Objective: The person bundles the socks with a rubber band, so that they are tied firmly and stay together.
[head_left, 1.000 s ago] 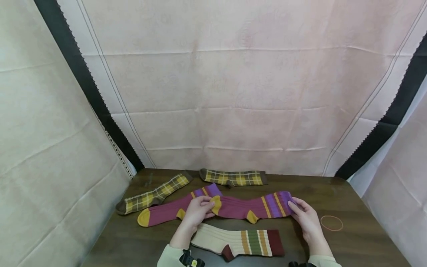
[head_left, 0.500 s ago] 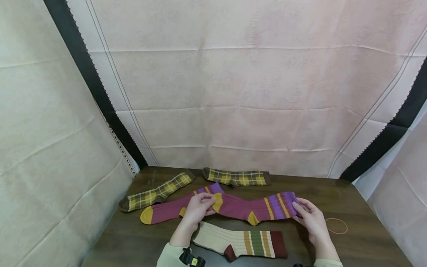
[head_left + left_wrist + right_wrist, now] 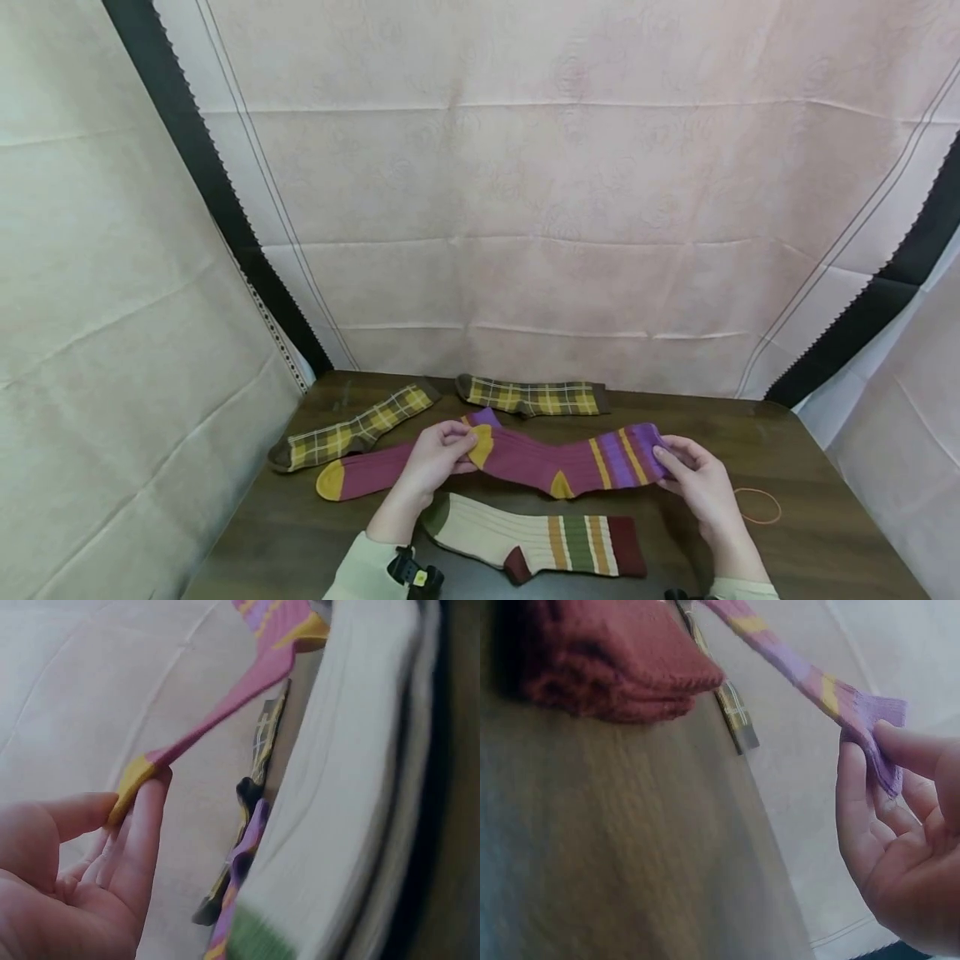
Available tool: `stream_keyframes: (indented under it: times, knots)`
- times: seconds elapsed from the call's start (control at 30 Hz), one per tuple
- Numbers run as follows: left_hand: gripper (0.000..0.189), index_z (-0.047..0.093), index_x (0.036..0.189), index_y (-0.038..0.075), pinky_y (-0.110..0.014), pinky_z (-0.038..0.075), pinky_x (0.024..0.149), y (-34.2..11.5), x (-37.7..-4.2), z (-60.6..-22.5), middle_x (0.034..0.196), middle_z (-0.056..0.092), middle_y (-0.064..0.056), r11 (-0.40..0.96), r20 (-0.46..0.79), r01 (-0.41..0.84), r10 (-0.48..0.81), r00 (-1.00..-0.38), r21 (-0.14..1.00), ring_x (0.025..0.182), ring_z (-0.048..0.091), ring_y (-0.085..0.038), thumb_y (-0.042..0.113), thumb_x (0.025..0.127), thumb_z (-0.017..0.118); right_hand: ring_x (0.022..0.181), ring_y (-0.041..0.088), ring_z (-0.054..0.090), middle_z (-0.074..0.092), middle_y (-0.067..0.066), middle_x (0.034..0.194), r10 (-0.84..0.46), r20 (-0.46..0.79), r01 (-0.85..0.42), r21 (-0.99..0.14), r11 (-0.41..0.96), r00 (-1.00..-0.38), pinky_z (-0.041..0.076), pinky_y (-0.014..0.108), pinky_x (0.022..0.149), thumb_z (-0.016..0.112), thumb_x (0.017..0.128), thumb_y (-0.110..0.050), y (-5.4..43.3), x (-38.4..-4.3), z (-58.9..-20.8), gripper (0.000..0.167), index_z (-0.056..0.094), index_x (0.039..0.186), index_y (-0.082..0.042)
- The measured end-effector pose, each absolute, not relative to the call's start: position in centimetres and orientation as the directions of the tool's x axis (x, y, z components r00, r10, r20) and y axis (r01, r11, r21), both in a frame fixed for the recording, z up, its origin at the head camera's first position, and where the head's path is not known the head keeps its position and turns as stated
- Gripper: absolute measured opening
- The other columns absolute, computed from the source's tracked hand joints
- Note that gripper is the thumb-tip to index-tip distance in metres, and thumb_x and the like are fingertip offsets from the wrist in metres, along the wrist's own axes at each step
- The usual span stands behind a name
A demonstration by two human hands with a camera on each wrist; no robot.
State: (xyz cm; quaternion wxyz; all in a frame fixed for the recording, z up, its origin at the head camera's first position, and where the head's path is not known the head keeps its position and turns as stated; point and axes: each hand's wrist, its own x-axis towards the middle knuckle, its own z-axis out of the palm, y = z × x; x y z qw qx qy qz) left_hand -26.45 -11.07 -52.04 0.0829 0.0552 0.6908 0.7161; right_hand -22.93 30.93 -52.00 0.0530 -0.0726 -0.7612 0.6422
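Note:
A plum sock (image 3: 525,461) with yellow toe and heel and a purple, yellow-striped cuff is stretched between both hands. My left hand (image 3: 433,458) pinches its toe between thumb and fingers, also seen in the left wrist view. At the other end my right hand (image 3: 697,482) pinches the purple cuff (image 3: 881,712). Both wrist views show the sock raised above the table. Its matching sock (image 3: 375,472) lies behind, partly hidden by the left hand and the held sock. Nearer the body lies a cream sock (image 3: 510,529) with green and ochre stripes and a dark red cuff.
Two yellow plaid socks lie toward the back of the dark wooden table (image 3: 262,533), one slanted at left (image 3: 360,429) and one straight along the rear edge (image 3: 540,398). A thin rubber band (image 3: 780,510) rests right of the right hand. Pale cloth walls (image 3: 525,208) surround the table.
The head view has shifted slightly. My left hand has moved a little left with the toe, covering more of the matching sock and uncovering the cream sock's green toe. Both pinches stay.

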Motion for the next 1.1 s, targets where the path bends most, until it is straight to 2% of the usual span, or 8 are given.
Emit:
stream_keyframes:
  times: [0.2,0.37,0.8,1.0,1.1]
  knots:
    - [0.030,0.062,0.127,-0.009,-0.038,0.065,0.078,-12.4,-26.3,-51.1,0.108,0.075,-0.015,0.004,-0.039,-0.040,0.232,-0.972,0.999,0.083,0.074,-0.022,0.012,0.107,0.067,0.089,0.011,0.070,0.074,0.005,0.109,0.133,0.039,-0.003,-0.966,0.259,-0.990,0.063,0.029,0.075,0.074,0.104,-0.027,30.5,-22.6,-51.0,0.046,0.062,0.136,0.005]
    - [0.025,0.062,0.124,-0.009,-0.039,0.065,0.079,-13.2,-26.0,-50.7,0.107,0.074,-0.014,0.037,-0.037,-0.028,0.263,-0.964,0.999,0.085,0.074,-0.023,0.009,0.107,0.067,0.088,0.011,0.070,0.074,0.009,0.109,0.119,0.054,-0.018,-0.957,0.289,-0.991,0.063,0.029,0.074,0.075,0.104,-0.023,30.4,-22.3,-50.4,0.043,0.064,0.133,0.005]
    - [0.027,0.060,0.124,-0.010,-0.038,0.065,0.082,-15.9,-24.6,-50.5,0.109,0.071,-0.015,0.016,-0.056,-0.054,0.262,-0.963,0.998,0.091,0.072,-0.023,0.008,0.106,0.068,0.088,0.015,0.074,0.074,0.011,0.106,0.071,-0.026,0.043,-0.968,0.246,-0.997,0.064,0.032,0.076,0.081,0.099,-0.019,29.5,-20.1,-49.7,0.044,0.064,0.131,0.007]
    - [0.027,0.061,0.124,-0.008,-0.041,0.065,0.084,-16.9,-24.0,-50.4,0.108,0.072,-0.015,0.035,-0.075,-0.067,0.320,-0.944,0.997,0.094,0.072,-0.024,0.009,0.105,0.070,0.087,0.017,0.074,0.075,0.012,0.107,0.034,-0.062,0.068,-0.966,0.249,-0.998,0.064,0.034,0.075,0.082,0.097,-0.016,29.4,-19.4,-49.3,0.048,0.064,0.135,0.009]
    - [0.027,0.062,0.122,-0.007,-0.042,0.065,0.084,-17.6,-23.6,-50.2,0.106,0.072,-0.014,0.050,-0.080,-0.066,0.362,-0.929,0.997,0.094,0.072,-0.024,0.011,0.104,0.071,0.086,0.016,0.074,0.075,0.012,0.107,-0.038,-0.061,0.049,-0.966,0.255,-0.997,0.064,0.035,0.074,0.079,0.099,-0.012,29.6,-19.0,-49.1,0.047,0.062,0.135,0.012]
